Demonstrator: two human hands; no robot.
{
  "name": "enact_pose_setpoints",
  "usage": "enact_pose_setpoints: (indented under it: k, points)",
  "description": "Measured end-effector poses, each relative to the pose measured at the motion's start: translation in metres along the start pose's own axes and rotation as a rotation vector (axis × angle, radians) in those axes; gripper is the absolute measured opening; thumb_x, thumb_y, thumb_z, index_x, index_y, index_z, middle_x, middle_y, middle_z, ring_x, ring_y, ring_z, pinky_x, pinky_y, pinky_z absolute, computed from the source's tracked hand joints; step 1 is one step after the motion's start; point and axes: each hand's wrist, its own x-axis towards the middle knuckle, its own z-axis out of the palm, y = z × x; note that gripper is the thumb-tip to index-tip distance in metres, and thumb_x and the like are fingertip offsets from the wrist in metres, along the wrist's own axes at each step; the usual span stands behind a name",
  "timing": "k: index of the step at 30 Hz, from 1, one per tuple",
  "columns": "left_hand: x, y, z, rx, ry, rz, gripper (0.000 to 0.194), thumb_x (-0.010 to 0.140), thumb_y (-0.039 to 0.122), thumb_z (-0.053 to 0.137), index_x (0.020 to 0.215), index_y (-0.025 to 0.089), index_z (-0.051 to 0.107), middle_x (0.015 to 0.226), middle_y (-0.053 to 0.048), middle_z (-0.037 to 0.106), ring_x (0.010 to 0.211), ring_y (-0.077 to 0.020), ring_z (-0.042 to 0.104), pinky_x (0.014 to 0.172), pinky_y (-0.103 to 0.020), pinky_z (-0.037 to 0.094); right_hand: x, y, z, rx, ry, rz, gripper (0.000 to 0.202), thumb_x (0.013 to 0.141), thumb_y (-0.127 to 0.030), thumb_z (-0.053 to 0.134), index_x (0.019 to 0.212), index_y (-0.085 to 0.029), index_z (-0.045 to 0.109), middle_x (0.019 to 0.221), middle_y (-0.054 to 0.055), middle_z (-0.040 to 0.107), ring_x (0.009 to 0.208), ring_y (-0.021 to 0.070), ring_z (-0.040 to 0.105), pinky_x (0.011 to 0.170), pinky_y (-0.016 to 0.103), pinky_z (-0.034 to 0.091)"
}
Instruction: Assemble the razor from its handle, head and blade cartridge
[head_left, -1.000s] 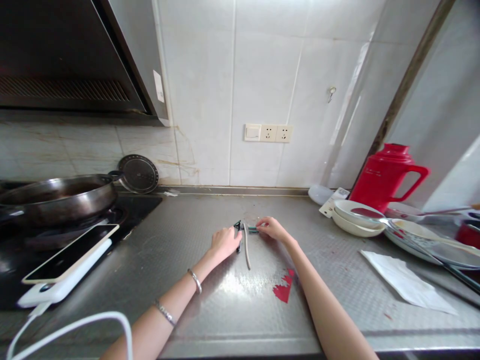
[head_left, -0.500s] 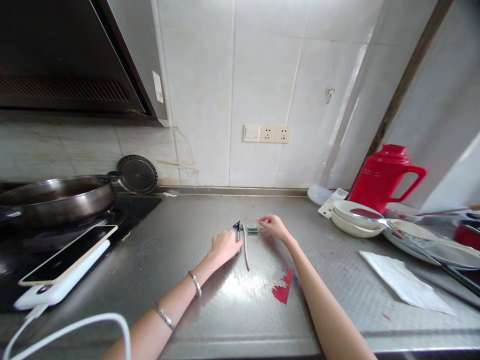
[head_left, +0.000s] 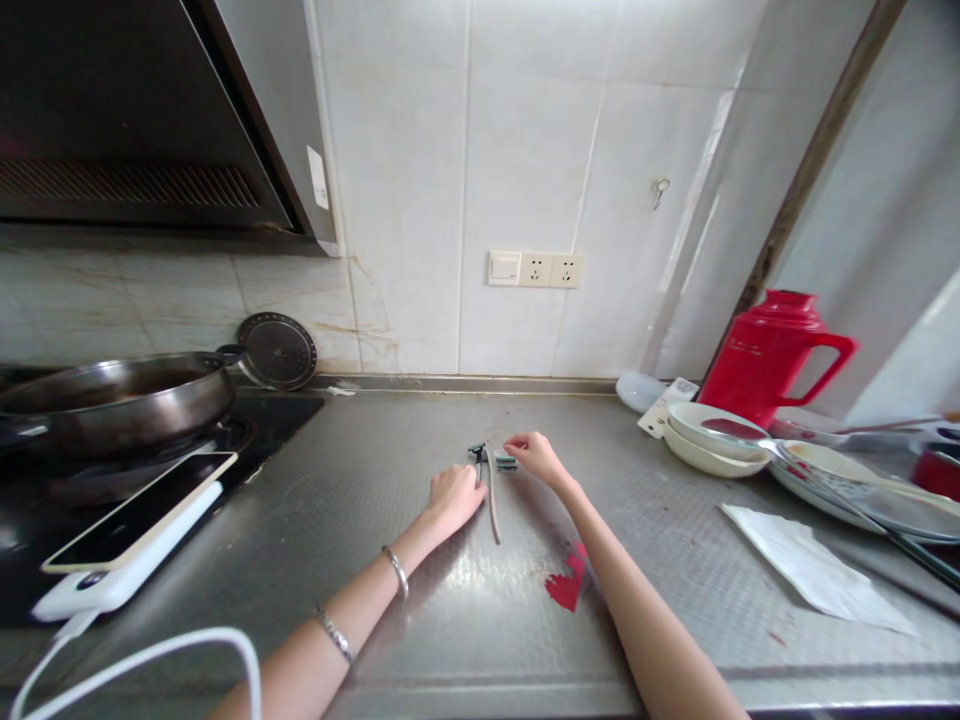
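My left hand (head_left: 455, 494) is closed around the handle of a small dark razor (head_left: 478, 454), whose head points away from me. Just right of it a thin beige strip (head_left: 493, 500) lies lengthwise on the metal counter (head_left: 360, 470). Small dark green pieces (head_left: 507, 463) sit beside the top of the strip. My right hand (head_left: 537, 456) hovers over their right side with thumb and fingertips pinched together; what they hold, if anything, is too small to make out. A torn red scrap (head_left: 564, 585) lies nearer me, by my right forearm.
On the left are a pan (head_left: 127, 395) on the stove and a phone (head_left: 142, 510) on a white device with a cable. To the right stand a red thermos (head_left: 765, 360), stacked bowls (head_left: 712, 455), plates and a white napkin (head_left: 810, 565). Wall sockets (head_left: 551, 270) are ahead.
My right hand has moved a little to the left, closer to the razor head and the strip. The razor head has turned slightly in my left hand.
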Motion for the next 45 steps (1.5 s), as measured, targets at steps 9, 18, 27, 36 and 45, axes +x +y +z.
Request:
enact_pose_setpoints:
  k: [9, 18, 27, 36, 45]
  points:
    - [-0.005, 0.006, -0.015, -0.074, 0.114, -0.052, 0.032, 0.089, 0.037, 0.037, 0.097, 0.017, 0.061, 0.094, -0.010, 0.068, 0.089, -0.0218, 0.063, 0.074, -0.028, 0.042, -0.010, -0.041, 0.020, 0.538, -0.132, 0.333, 0.033, 0.072, -0.040, 0.063, 0.089, -0.012, 0.067, 0.076, 0.008, 0.067, 0.058, 0.0117, 0.060, 0.040, 0.016, 0.042]
    - [-0.008, 0.006, -0.016, -0.136, 0.214, 0.051, 0.040, 0.091, 0.043, 0.029, 0.089, 0.019, 0.061, 0.085, -0.007, 0.069, 0.081, -0.0193, 0.064, 0.070, -0.026, 0.042, -0.006, -0.044, 0.013, 0.626, -0.050, 0.373, 0.034, 0.068, -0.031, 0.064, 0.097, -0.015, 0.061, 0.076, 0.003, 0.065, 0.056, 0.0107, 0.059, 0.040, 0.017, 0.044]
    - [-0.008, 0.008, -0.002, -0.054, 0.014, 0.032, 0.040, 0.082, 0.049, 0.041, 0.080, 0.018, 0.066, 0.085, -0.011, 0.069, 0.082, -0.0244, 0.065, 0.067, -0.030, 0.044, -0.012, 0.029, -0.053, -0.081, 0.150, 0.380, 0.024, 0.066, -0.023, 0.055, 0.082, -0.014, 0.070, 0.067, 0.007, 0.067, 0.055, 0.0148, 0.061, 0.048, 0.020, 0.042]
    - [-0.011, 0.020, 0.005, 0.008, -0.008, 0.045, 0.034, 0.081, 0.036, 0.042, 0.087, 0.015, 0.068, 0.091, -0.014, 0.069, 0.087, -0.0259, 0.065, 0.069, -0.031, 0.046, -0.035, 0.061, -0.072, -0.446, 0.164, 0.413, 0.020, 0.068, -0.024, 0.057, 0.078, -0.017, 0.072, 0.081, 0.012, 0.070, 0.078, 0.0217, 0.065, 0.059, 0.023, 0.042]
    - [-0.009, 0.018, 0.001, 0.006, 0.041, 0.043, 0.032, 0.082, 0.030, 0.038, 0.085, 0.016, 0.067, 0.088, -0.014, 0.069, 0.085, -0.0262, 0.065, 0.069, -0.032, 0.045, -0.038, 0.035, -0.069, -0.533, 0.185, 0.420, 0.023, 0.075, -0.025, 0.054, 0.089, -0.016, 0.070, 0.093, 0.015, 0.069, 0.090, 0.0257, 0.064, 0.068, 0.027, 0.046]
